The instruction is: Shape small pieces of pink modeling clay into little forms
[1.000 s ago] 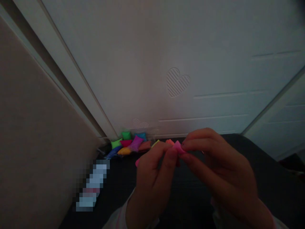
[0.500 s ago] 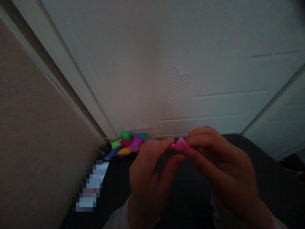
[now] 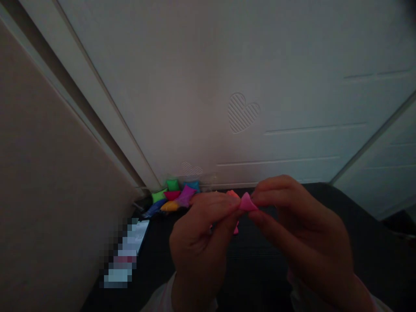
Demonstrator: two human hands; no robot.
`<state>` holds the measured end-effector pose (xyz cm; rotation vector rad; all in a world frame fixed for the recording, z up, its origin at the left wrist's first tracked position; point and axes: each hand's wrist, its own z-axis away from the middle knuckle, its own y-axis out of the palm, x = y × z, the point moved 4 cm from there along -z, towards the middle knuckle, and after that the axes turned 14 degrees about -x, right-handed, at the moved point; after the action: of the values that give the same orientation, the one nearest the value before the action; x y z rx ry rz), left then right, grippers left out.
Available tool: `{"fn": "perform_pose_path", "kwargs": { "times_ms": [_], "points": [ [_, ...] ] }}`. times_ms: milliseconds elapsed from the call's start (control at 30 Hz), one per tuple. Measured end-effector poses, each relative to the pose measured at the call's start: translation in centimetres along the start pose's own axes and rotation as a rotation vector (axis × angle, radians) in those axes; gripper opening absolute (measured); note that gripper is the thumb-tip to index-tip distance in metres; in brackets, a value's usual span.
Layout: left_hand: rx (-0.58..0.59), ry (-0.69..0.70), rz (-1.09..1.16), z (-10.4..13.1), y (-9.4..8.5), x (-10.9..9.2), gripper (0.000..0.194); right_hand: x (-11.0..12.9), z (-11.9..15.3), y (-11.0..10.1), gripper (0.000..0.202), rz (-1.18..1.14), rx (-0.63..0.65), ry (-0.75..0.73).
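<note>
A small, pointed piece of pink modelling clay [image 3: 248, 203] is pinched between my two hands, above the dark surface. My left hand [image 3: 201, 236] has thumb and forefinger closed at the clay's left edge. On the other side, the thumb and fingertips of my right hand [image 3: 308, 234] grip its right edge. Behind my left fingers an orange piece [image 3: 232, 193] shows in part, and below them peeks a bit of pink material [image 3: 236, 229]; my left hand hides the rest of both.
Several colourful soft packets, among them a purple packet [image 3: 186, 196] and a yellow packet [image 3: 170, 206], lie at the back left against a white panel [image 3: 182, 86] with embossed hearts. A phone-like blurred object [image 3: 126, 255] lies left on the dark tabletop [image 3: 260, 268].
My left thumb has closed up to the forefinger at the clay, where a gap stood before. The left hand sits slightly further left, and orange and pink bits now show behind it.
</note>
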<state>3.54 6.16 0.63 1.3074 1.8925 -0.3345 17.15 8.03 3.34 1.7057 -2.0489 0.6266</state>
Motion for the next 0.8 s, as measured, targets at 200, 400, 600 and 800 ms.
{"fn": "perform_pose_path", "kwargs": {
  "times_ms": [200,400,600,800],
  "points": [
    [-0.027,-0.089,0.015,0.06,0.2,0.14,0.034,-0.12,0.33,-0.1,0.017,-0.003,-0.04,0.011],
    [-0.004,0.019,-0.049,-0.07,0.06,-0.3,0.039,-0.18,0.3,-0.05,0.017,-0.024,-0.028,0.01],
    [0.007,0.076,-0.002,-0.27,0.32,-0.33,0.029,-0.29,0.29,0.08,0.014,-0.046,0.011,0.044],
    [-0.027,-0.008,0.044,-0.02,0.39,0.04,0.027,-0.19,0.37,0.12,0.013,-0.054,-0.017,0.045]
  ]
}}
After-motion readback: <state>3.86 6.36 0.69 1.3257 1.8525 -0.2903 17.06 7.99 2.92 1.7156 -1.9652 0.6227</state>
